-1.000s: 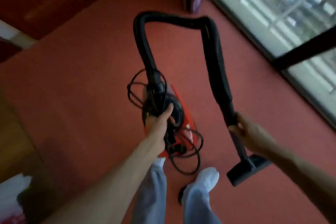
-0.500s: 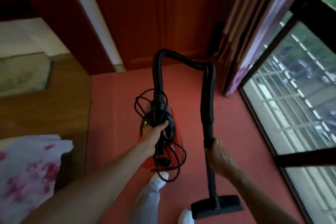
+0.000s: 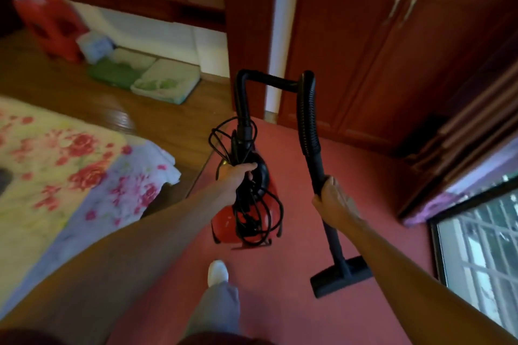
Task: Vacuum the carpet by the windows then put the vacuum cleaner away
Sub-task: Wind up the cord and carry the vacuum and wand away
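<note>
**A:** So where's it at? Nearest the camera I count one white shoe (image 3: 217, 272) stepping onto the red carpet (image 3: 280, 302), and two bare arms out front.

**B:** Yep. Right hand (image 3: 332, 199) has its fingers wrapped tight round the black wand (image 3: 318, 171), floor head (image 3: 340, 276) hanging just over the carpet. Left hand (image 3: 236, 176) is closed on the handle of the red vacuum cleaner (image 3: 224, 225) plus the bundled cord (image 3: 252, 221), carrying it off the floor.

**A:** What changed?

**B:** A second ago the view was all carpet and window glass. Now it's swung up to the wardrobe (image 3: 392, 50) and the wood floor (image 3: 157, 109), window (image 3: 476, 246) only at the right edge. I'd say vacuuming's done, it's being carried off to storage.

**A:** Counts further out?

**B:** One hose (image 3: 307, 120), one bed (image 3: 56, 162), two wardrobe handles (image 3: 403, 10), one red stool (image 3: 50, 25).
</note>
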`<action>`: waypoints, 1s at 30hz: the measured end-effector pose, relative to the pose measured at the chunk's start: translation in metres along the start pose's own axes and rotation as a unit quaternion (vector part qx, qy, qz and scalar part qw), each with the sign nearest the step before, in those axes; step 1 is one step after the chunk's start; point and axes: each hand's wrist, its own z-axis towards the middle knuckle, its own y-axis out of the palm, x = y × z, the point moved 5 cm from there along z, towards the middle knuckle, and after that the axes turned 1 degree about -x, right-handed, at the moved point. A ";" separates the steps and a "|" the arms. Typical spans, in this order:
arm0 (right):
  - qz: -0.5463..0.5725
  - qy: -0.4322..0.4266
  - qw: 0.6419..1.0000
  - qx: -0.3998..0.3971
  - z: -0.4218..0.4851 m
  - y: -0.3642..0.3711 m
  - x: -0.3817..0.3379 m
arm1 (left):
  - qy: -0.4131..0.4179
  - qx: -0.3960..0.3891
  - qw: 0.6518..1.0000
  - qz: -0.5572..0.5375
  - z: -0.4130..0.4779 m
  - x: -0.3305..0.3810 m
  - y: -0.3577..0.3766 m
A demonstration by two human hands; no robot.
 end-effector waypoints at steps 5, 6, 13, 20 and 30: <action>-0.039 -0.041 0.998 -0.023 0.040 -0.002 -0.066 | 0.013 0.030 0.999 -0.023 0.018 0.026 -0.054; -0.042 -0.048 0.998 -0.029 0.048 -0.002 -0.081 | 0.016 0.039 0.999 -0.023 0.024 0.033 -0.065; -0.046 -0.108 0.993 -0.018 0.125 -0.022 -0.186 | 0.024 0.077 0.996 -0.040 0.077 0.105 -0.131; -0.017 -0.115 0.993 -0.009 0.203 -0.029 -0.259 | 0.042 0.088 0.993 -0.069 0.130 0.165 -0.184; -0.014 -0.185 0.983 -0.007 0.313 -0.034 -0.332 | 0.028 0.101 0.990 -0.091 0.209 0.228 -0.208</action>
